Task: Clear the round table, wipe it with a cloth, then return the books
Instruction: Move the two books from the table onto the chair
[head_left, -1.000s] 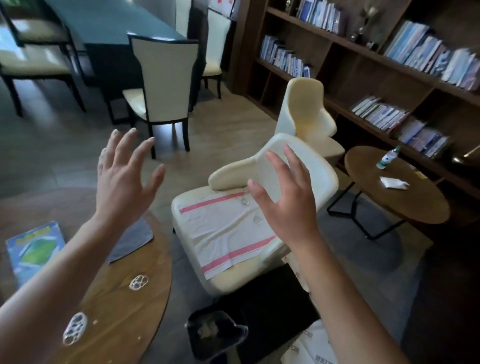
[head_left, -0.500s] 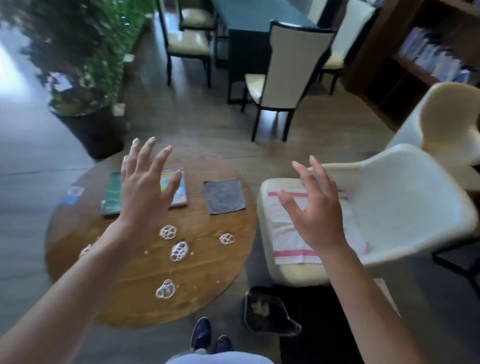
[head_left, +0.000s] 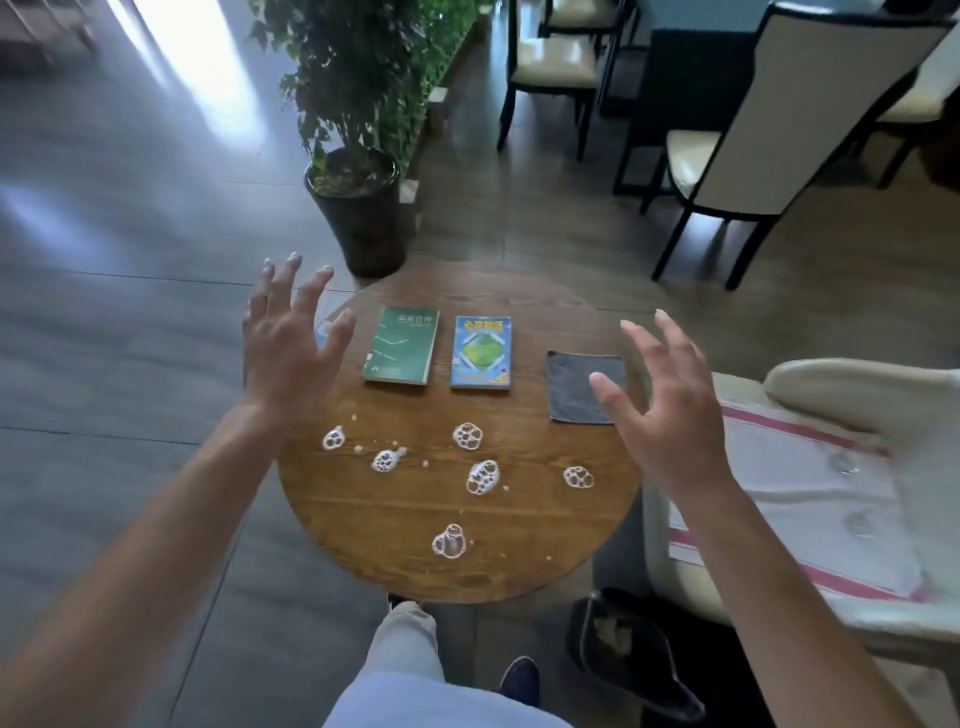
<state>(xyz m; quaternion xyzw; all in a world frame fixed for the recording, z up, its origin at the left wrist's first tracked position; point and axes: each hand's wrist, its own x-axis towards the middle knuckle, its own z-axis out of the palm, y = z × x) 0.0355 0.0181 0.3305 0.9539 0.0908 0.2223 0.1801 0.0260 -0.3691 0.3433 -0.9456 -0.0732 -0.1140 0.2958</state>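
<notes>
On the round wooden surface (head_left: 519, 561), green book (head_left: 401, 345) and blue book (head_left: 481, 351) are laid side by side at the far half, grey cloth (head_left: 576, 384) just right. Left hand (head_left: 287, 347) and right hand (head_left: 667, 410) are held spread, empty. Books are best lifted first, clear of the foam blobs (head_left: 480, 476).

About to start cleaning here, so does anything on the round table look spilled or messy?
Yes: six foamy white blobs and small crumbs are scattered over the near half of the round table. The books lie flat, in order.
</notes>
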